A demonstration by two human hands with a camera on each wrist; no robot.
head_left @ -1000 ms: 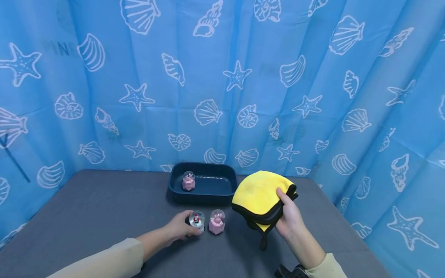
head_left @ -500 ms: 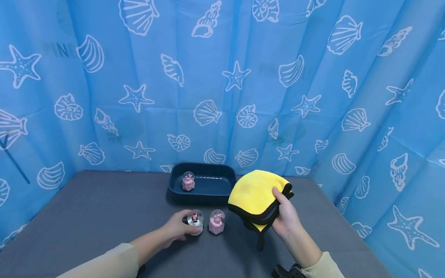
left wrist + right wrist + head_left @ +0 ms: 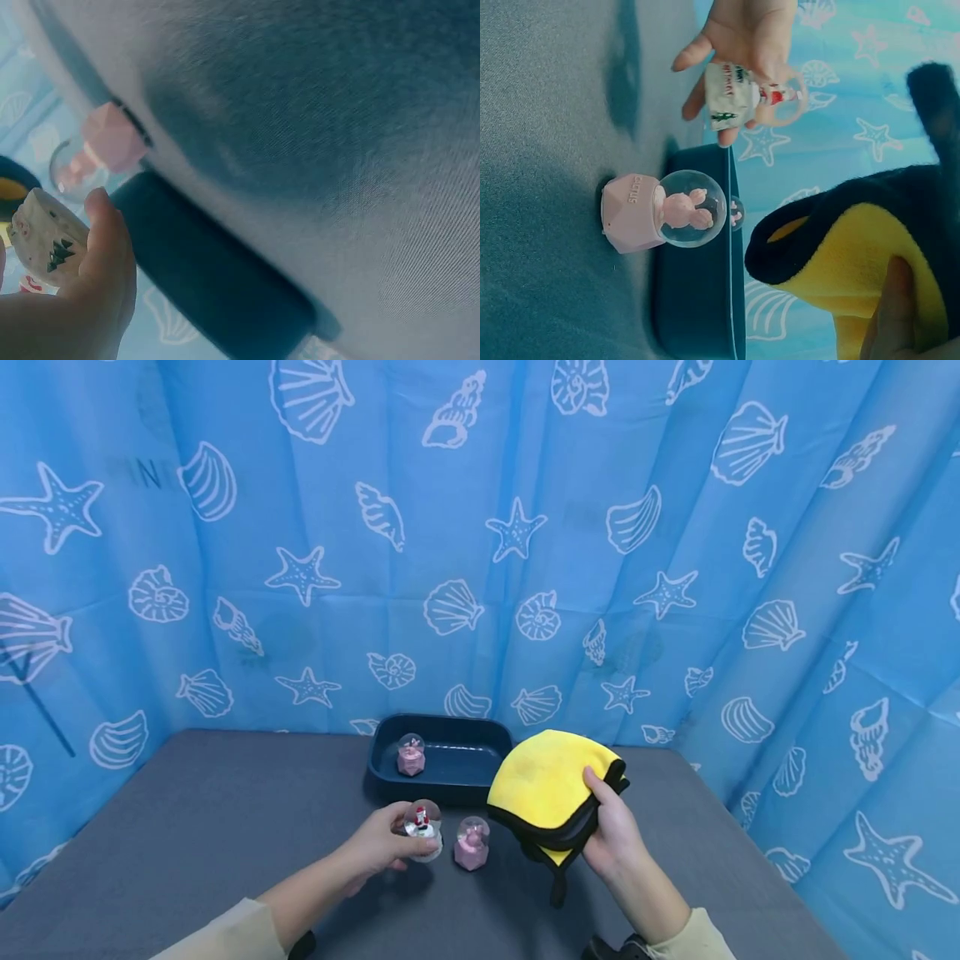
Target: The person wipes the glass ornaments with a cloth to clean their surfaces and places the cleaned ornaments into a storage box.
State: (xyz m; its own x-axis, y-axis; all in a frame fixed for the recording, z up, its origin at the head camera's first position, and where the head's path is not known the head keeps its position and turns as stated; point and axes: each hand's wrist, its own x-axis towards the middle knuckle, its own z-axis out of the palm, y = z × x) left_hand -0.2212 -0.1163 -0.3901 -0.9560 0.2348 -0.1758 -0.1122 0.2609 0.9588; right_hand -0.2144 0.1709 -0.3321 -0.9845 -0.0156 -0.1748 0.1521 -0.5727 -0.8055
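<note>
Above the grey table [image 3: 247,810], beside the nearer pink globe [image 3: 472,845]: pinching the Santa globe [image 3: 423,829] in the left hand [image 3: 375,842], gripping the yellow cloth [image 3: 546,781] in the right hand [image 3: 617,835]. May slip if held loosely, or collide if swung sideways.

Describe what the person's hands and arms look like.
The left hand and right hand are bare. The left sleeve and right sleeve are plain pale beige. A black device, partly cut off, shows beside the right one; a small black piece shows by the left.
</note>
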